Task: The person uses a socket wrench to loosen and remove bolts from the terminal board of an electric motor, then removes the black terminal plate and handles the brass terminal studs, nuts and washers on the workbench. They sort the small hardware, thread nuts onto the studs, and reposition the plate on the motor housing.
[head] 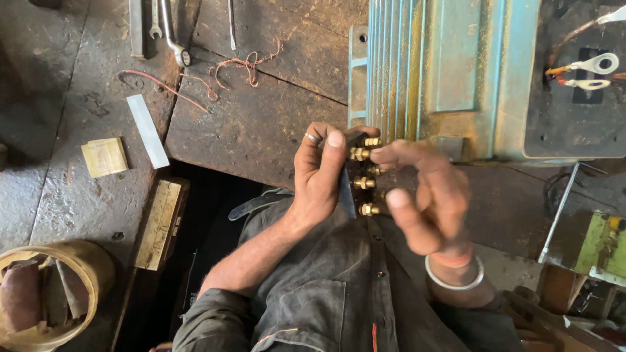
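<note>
Between the two hands, a dark board (347,189) with brass studs (363,183) stands upright, pinched in the closed grip of the left hand (317,173). Just right of that grip, the right hand (424,195) is blurred, its fingers loosely spread, holding nothing. Beyond both sits a blue motor (450,72) on the surface (261,124).

Right hand (427,199) motion-blurred; terminal board (347,186) mostly hidden behind left hand (319,173); motor (456,72) cut off at top.
</note>
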`<state>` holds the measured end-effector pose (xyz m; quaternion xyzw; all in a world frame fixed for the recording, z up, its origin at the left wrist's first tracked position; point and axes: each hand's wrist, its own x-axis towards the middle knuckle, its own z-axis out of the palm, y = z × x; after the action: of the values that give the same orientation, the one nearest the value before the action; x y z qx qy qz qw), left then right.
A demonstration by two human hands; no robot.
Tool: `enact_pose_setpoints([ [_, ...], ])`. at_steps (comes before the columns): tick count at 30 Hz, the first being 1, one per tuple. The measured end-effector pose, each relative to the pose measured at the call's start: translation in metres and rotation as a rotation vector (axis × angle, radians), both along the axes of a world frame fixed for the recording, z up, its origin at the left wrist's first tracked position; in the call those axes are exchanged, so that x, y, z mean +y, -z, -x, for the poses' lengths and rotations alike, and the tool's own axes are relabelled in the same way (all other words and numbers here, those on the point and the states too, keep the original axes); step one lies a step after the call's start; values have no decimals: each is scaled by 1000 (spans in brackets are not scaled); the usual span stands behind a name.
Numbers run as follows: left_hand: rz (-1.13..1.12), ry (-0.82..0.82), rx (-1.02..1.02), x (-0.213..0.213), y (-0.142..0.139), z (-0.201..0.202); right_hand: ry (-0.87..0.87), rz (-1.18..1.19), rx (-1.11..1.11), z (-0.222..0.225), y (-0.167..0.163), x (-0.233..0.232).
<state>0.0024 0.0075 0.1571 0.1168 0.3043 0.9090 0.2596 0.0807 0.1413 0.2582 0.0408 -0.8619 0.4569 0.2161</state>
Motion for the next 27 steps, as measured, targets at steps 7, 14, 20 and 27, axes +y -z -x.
enact_pose_setpoints([
  [7,-57,78,-93,6,-3,-18,129,-88,175,3,12,-11],
  [14,-54,-1,-88,6,2,-9,119,-67,124,-6,22,-16],
  [20,-25,-16,-53,1,7,-7,130,-38,162,-4,32,-25],
  [27,5,-51,-49,3,12,-6,138,-45,210,-3,40,-25],
])
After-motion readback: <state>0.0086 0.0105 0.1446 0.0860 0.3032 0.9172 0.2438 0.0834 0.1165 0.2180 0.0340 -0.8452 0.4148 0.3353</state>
